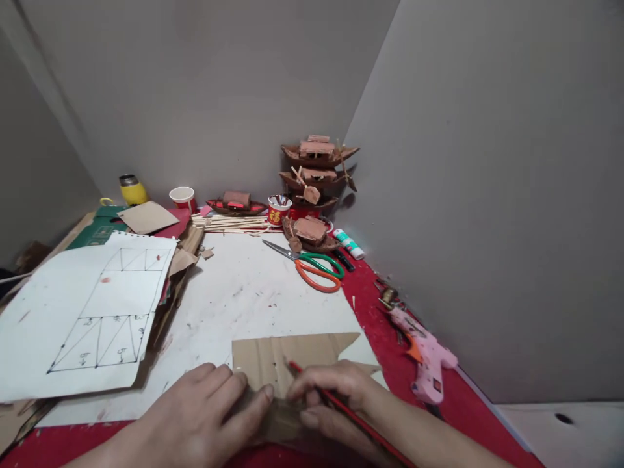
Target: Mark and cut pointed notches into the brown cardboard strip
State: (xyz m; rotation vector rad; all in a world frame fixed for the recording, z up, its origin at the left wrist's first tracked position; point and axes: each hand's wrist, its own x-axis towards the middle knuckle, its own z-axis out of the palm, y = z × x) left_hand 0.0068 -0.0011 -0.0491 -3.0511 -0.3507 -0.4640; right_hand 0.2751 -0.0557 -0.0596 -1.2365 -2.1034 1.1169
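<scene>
A cut piece of brown cardboard [292, 357] lies on a white sheet [253, 292] at the table's near edge. My left hand [205, 409] rests flat on the cardboard's near left part, fingers stretched out and pressing it down. My right hand [331, 396] is closed around a red pencil [341, 409], whose tip touches the cardboard near its middle. The pencil's shaft runs back along my right forearm.
Green and orange scissors [316, 266], a glue stick [348, 244] and a pink glue gun [424, 357] lie to the right on red cloth. A paper with a drawn pattern [92, 312] lies at the left. Model boats [316, 169], cups, sticks and a yellow flask [132, 190] stand at the back.
</scene>
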